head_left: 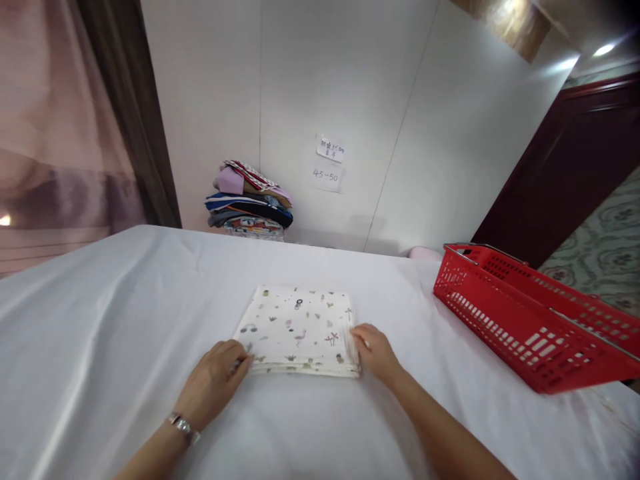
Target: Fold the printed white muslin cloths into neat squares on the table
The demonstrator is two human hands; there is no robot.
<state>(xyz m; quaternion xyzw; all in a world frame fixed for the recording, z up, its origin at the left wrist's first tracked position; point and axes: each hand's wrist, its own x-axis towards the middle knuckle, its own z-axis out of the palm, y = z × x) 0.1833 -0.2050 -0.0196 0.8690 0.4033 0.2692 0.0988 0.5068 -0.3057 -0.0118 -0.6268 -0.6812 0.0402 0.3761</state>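
Note:
A white cloth (295,327) printed with small flamingos, rainbows and plants lies folded into a layered rectangle on the white-covered table (165,413). My left hand (215,373), with a metal watch or bracelet on its wrist, pinches the cloth's near left corner. At the right edge, my right hand (375,350) grips the fold between thumb and fingers. Both hands rest low, close to the tabletop, and the cloth lies flat between them. The parts of the fingertips under the cloth's edges are hidden.
A red plastic basket (500,327) with metal handles stands on the right of the table. Beyond the far edge rises a stack of folded clothes (250,200) against the white wall. Two handwritten paper notes (329,163) hang there. Curtains (75,113) hang at left.

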